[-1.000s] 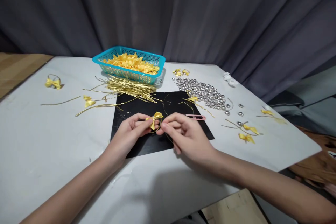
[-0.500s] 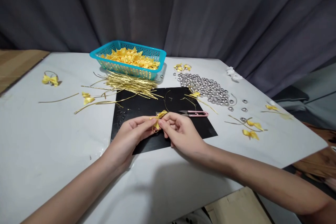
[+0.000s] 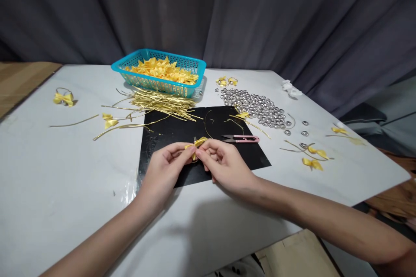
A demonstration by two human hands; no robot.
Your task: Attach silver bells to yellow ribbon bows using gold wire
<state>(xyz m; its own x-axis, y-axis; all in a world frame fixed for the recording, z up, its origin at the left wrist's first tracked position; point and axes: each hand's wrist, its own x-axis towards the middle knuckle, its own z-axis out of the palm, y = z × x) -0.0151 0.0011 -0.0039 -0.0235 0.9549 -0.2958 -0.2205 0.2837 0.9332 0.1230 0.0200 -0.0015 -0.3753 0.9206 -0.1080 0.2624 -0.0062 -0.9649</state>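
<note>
Over the black mat (image 3: pixel 191 177), my left hand (image 3: pixel 169 162) and my right hand (image 3: pixel 224 162) meet, both closed on one small yellow ribbon bow (image 3: pixel 200 141). Thumbs and fingertips of both hands pinch it near its middle and cover much of it. A bit of thin wire shows at the bow, but its path is hidden by my fingers. Pink-handled thread snips (image 3: pixel 242 138) lie on the mat just beyond my right hand. Behind my hands lies a bundle of gold wire ties (image 3: pixel 162 104).
A blue basket (image 3: pixel 157 84) of yellow bows stands at the back. Silver beads (image 3: pixel 256 106) lie heaped to the right. Loose bows with wire (image 3: pixel 313 163) are at the right, another bow (image 3: pixel 63 98) at the far left. Crumpled white tissue (image 3: pixel 291 89) sits near the right edge.
My left fingertips have shifted slightly in toward the bow's middle, closer to my right thumb. The bow stays held by both hands; the view has moved a little.
</note>
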